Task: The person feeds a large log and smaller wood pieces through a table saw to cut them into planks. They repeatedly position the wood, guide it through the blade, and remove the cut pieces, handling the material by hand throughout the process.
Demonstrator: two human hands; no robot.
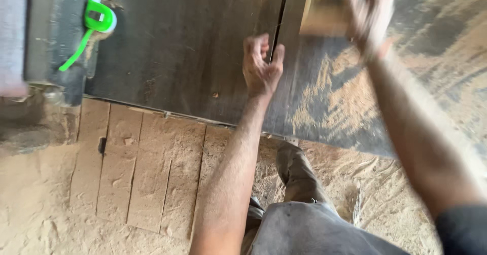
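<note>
Left hand [261, 67] at centre frame, above the dark bench [182, 47]. Fingers loosely curled, palm turned inward, holding nothing. It sits just left of the thin slot [280, 19] that runs down the bench top from the upper edge; whether it touches the surface I cannot tell.

Right hand [370, 14] at upper right, heavily blurred. It is closed around the right end of a pale wood block [324, 11], which lies at the top of the frame just right of the slot. Exact finger placement too smeared to read.

Bench top dark and worn, with sawdust [329, 100] spread over its right part below the block. Its front edge runs on a slant from left of centre down to the right.

Upper left: a bright green clip [96, 21] with a strap hanging down, on a grey upright part [56, 37].

Lower half: floor under thick sawdust, with a row of flat boards [147, 174] lying side by side at lower left. The person's grey trousers [304, 224] show at bottom centre, one leg reaching toward the bench edge.
</note>
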